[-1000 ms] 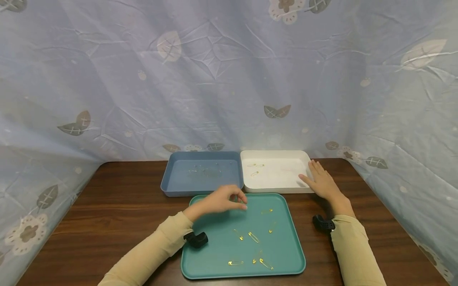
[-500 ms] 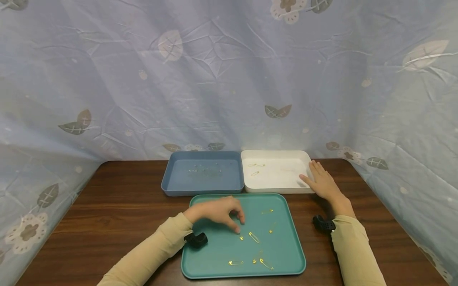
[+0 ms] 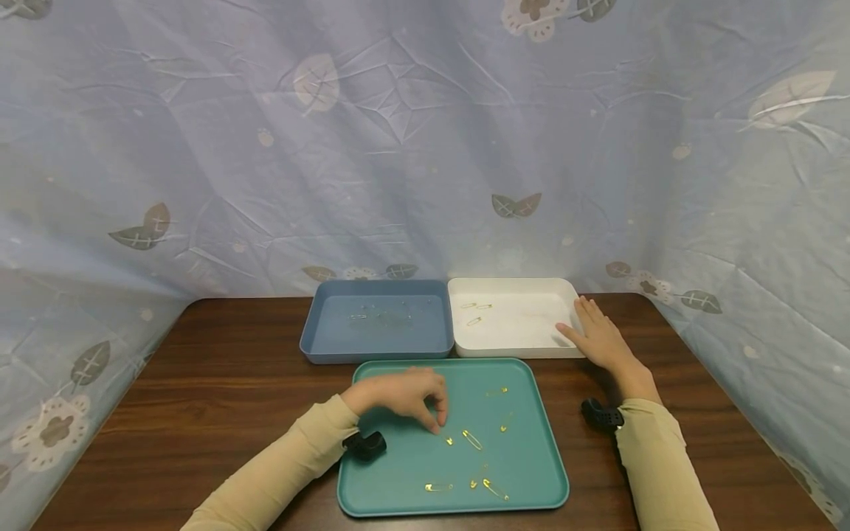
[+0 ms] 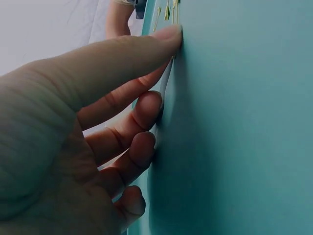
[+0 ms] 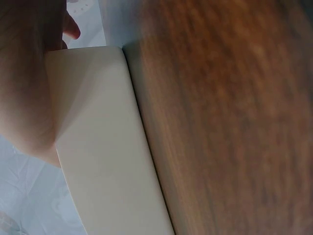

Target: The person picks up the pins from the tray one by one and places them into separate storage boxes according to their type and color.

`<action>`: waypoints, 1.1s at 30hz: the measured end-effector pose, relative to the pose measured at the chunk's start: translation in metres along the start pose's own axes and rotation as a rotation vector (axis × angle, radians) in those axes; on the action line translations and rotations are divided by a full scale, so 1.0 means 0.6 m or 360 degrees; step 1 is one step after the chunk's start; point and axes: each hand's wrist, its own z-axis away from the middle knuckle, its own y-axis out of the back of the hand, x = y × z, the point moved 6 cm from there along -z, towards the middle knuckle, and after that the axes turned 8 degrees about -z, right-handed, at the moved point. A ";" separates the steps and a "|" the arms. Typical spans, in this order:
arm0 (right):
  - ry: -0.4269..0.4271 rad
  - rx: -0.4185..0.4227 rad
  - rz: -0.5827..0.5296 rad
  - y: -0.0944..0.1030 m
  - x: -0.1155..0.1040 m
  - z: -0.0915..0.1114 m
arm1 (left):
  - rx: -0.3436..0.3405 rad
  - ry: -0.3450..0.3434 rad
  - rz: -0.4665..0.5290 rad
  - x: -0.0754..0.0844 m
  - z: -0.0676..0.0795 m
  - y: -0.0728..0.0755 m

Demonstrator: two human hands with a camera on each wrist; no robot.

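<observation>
Over the teal tray (image 3: 398,494), my left hand (image 3: 408,392) reaches down and pinches the narrow end of a gold safety pin (image 3: 449,441) with thumb and index finger. The pin's capped end sticks out beyond the fingertips. In the left wrist view, the thumb (image 4: 122,61) and index tip come together close over the tray surface; the other fingers curl loosely and hold nothing. My right hand (image 3: 600,341) rests with straight fingers on the right rim of the white tray (image 3: 518,352). In the right wrist view, it lies over that tray's outer wall (image 5: 102,132).
Several other gold safety pins, such as one safety pin (image 3: 472,440), lie scattered on the teal tray. The blue tray (image 3: 372,358) holds small silver pins (image 3: 358,317). Inside the white tray lie 3 pins (image 3: 474,321). A patterned curtain (image 3: 425,147) hangs behind the wooden table (image 3: 219,383).
My left hand has come down and toward me from the teal tray's far part to the safety pin, and its thumb and index finger have closed. The right hand has stayed put.
</observation>
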 end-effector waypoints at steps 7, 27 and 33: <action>-0.0006 -0.0007 -0.0010 0.001 -0.002 0.001 | 0.0001 0.0039 0.0016 0.003 0.003 0.004; 0.0001 -0.0003 -0.0001 -0.001 0.003 -0.002 | 0.0119 0.0007 0.0030 -0.001 0.004 0.022; -0.0006 0.0000 -0.0012 -0.002 0.001 -0.001 | 0.0205 -0.0017 -0.0007 0.001 0.005 0.036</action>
